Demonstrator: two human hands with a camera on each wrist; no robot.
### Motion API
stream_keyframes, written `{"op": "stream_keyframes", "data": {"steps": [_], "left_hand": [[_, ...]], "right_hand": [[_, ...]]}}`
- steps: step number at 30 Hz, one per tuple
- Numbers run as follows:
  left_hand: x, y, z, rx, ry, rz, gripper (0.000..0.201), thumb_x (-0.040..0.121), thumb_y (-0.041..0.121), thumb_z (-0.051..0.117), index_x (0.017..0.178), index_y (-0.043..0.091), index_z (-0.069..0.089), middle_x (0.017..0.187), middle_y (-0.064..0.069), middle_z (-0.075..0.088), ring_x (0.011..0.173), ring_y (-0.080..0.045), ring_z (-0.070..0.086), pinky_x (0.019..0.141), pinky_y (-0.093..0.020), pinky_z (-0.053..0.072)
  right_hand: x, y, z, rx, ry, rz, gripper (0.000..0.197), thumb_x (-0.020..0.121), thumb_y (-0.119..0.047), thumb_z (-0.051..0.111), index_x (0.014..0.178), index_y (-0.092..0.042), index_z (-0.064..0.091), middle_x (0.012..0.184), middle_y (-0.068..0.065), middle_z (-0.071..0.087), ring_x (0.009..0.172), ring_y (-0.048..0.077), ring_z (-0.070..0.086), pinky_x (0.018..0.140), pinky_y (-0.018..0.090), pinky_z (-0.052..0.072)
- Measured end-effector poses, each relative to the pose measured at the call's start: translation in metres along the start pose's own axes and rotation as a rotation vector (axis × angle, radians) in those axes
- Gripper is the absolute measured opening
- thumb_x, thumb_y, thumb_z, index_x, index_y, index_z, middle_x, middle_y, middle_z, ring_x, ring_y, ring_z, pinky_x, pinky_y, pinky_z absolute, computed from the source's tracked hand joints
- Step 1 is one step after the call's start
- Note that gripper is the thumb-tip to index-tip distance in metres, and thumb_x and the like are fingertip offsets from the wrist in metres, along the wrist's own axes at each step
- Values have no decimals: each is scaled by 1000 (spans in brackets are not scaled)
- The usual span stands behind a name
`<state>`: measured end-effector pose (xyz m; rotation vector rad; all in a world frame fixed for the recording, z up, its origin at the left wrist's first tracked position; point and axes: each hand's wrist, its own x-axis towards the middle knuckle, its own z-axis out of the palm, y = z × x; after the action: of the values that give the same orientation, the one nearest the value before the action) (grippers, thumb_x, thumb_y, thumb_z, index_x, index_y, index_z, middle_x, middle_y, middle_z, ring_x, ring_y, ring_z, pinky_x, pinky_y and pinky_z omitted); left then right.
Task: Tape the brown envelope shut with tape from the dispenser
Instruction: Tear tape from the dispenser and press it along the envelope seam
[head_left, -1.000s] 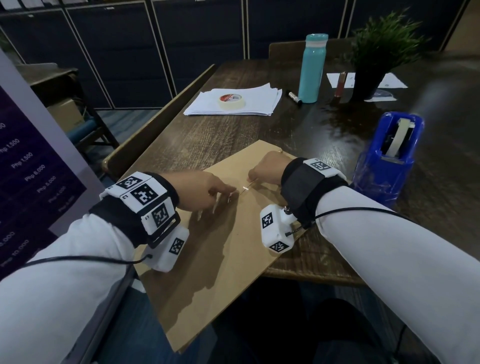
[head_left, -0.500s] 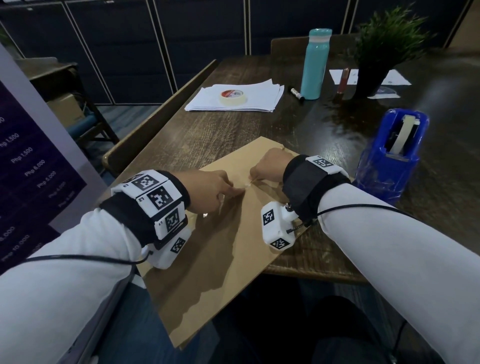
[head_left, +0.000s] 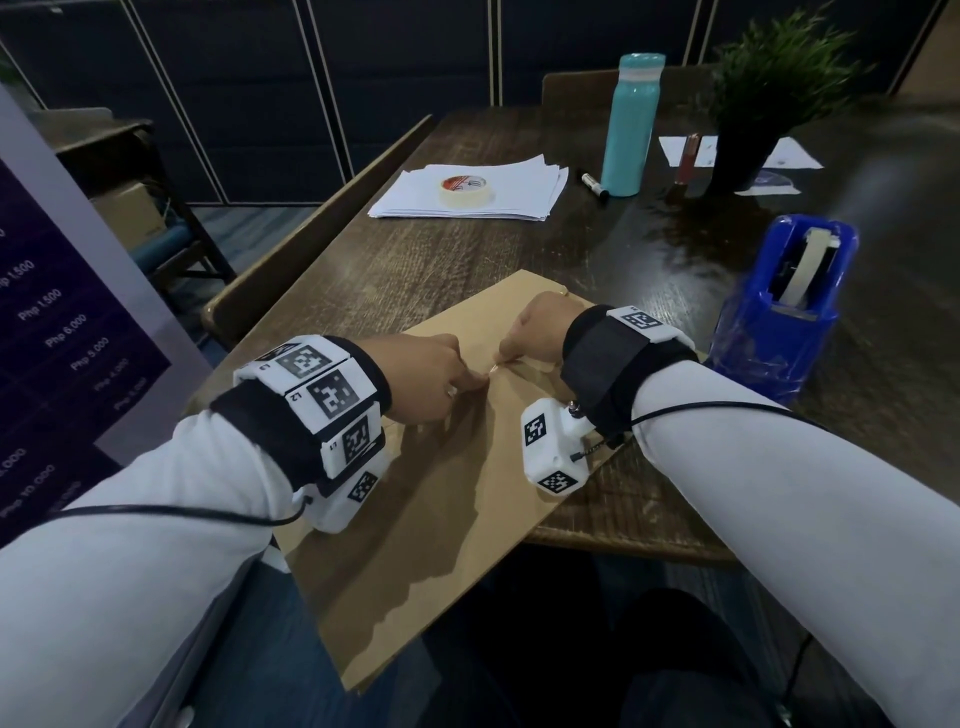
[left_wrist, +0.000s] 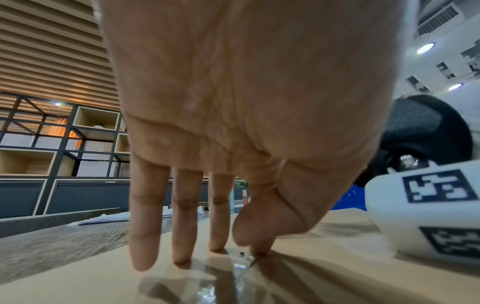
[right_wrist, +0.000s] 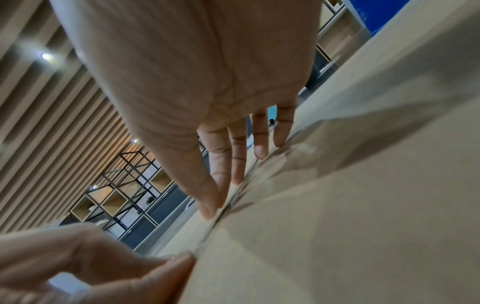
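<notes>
The left hand (head_left: 431, 376) pinches one end of a clear tape strip (left_wrist: 233, 265) down onto the brown envelope (head_left: 415, 545), which lies on the tabletop (head_left: 415, 260) with its near end overhanging the edge. The right hand (head_left: 535, 332) presses straight fingers along the strip's other end. Farther right stands the blue dispenser (head_left: 779, 322). The strip could wrinkle or miss the flap seam if either hand drags. The seam is hidden under the hands, and the clear tape's edges are hard to make out.
</notes>
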<state>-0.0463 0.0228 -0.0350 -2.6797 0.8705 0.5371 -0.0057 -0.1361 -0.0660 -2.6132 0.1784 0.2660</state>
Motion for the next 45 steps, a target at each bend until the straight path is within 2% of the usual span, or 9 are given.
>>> {"op": "stream_keyframes", "data": {"steps": [4, 8, 18, 25, 30, 33, 36, 41, 45], "left_hand": [[-1, 1, -1, 11, -4, -3, 61, 89, 14, 38, 143, 42, 34, 139, 0, 38, 121, -23, 49, 98, -41, 45], [-2, 2, -1, 11, -9, -9, 59, 90, 16, 39, 143, 42, 36, 139, 0, 38, 119, -24, 50, 97, -41, 46], [1, 0, 1, -6, 9, -6, 59, 89, 16, 41, 141, 44, 38, 135, 0, 41, 116, -23, 51, 96, -41, 46], [6, -4, 0, -25, 18, -6, 56, 88, 14, 39, 135, 42, 49, 136, 2, 50, 121, -22, 50, 99, -41, 46], [10, -9, 2, -68, 20, -17, 55, 86, 15, 40, 133, 43, 51, 138, 3, 52, 124, -21, 50, 101, -39, 45], [12, -11, 2, -72, 13, -10, 53, 86, 17, 39, 129, 44, 54, 137, 4, 54, 121, -21, 52, 101, -39, 45], [10, -13, 0, -74, 12, 5, 49, 89, 19, 38, 127, 44, 56, 138, 6, 54, 119, -21, 54, 100, -38, 45], [9, -14, 0, -85, 17, 27, 41, 94, 27, 37, 124, 45, 58, 137, 9, 55, 115, -19, 57, 99, -38, 47], [12, -14, 1, -81, 46, 42, 36, 96, 28, 39, 119, 40, 63, 124, 7, 63, 99, -19, 59, 88, -33, 49]], "right_hand": [[1, -1, 1, -27, -6, -3, 34, 82, -30, 71, 106, -6, 65, 109, 12, 66, 106, 30, 61, 95, 38, 51], [2, -2, 0, -93, -20, -5, 24, 84, -32, 68, 97, -13, 60, 101, 10, 61, 93, 27, 57, 89, 34, 49], [11, -4, 0, -238, -72, -13, 38, 88, -35, 64, 114, -8, 63, 103, 10, 58, 89, 26, 51, 76, 28, 41], [24, 0, -8, -288, -119, 15, 73, 77, -48, 73, 130, -4, 50, 127, 12, 56, 120, 31, 52, 105, 42, 40], [31, 5, -19, -381, -182, -13, 48, 91, -50, 54, 78, -4, 50, 75, 9, 52, 86, 27, 50, 87, 34, 42], [31, 5, -25, -376, -210, -23, 55, 85, -63, 52, 66, -12, 44, 67, 4, 46, 66, 20, 46, 78, 30, 42], [33, 0, -21, -419, -262, 8, 67, 62, -80, 61, 73, -16, 46, 85, 4, 56, 92, 27, 56, 99, 41, 44], [38, -10, -14, -509, -287, 28, 90, 52, -77, 70, 108, -11, 49, 92, 5, 58, 102, 28, 56, 102, 43, 42], [44, -20, -14, -604, -308, 72, 120, 44, -82, 68, 135, -10, 41, 130, 10, 54, 120, 30, 51, 104, 42, 40]]}}
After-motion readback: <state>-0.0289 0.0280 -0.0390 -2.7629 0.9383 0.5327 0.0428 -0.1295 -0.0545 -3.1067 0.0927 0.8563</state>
